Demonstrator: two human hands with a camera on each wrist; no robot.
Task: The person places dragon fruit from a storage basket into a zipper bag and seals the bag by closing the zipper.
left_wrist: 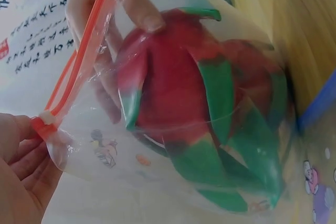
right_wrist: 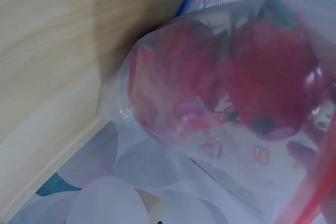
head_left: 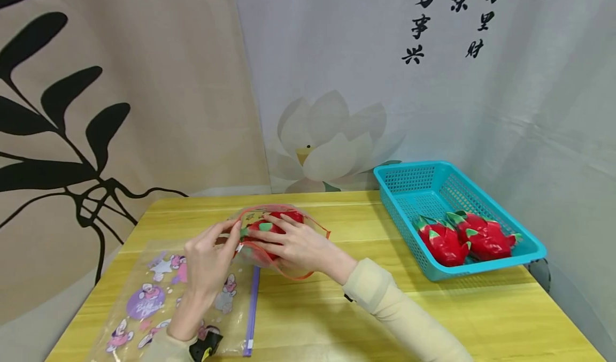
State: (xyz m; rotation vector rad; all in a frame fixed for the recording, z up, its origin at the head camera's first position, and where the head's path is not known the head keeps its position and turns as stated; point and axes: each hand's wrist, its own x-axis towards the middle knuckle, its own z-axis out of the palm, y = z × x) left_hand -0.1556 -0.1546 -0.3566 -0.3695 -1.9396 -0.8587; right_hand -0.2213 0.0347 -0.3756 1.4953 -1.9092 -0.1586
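Note:
A clear zip bag with an orange-red zip edge stands on the table, its mouth spread. My left hand pinches the zip edge beside the white slider. Through the mouth reaches my right hand, its thumb and fingers round a glossy red dragon fruit with green scales. Behind that one, a second dragon fruit shows through the plastic. Both fruits appear blurred through the bag in the right wrist view, where most of the right hand is hidden.
A turquoise basket at the right holds two more dragon fruits. Under my left forearm lies a flat clear bag with cartoon prints and a purple zip. A printed curtain hangs behind the wooden table.

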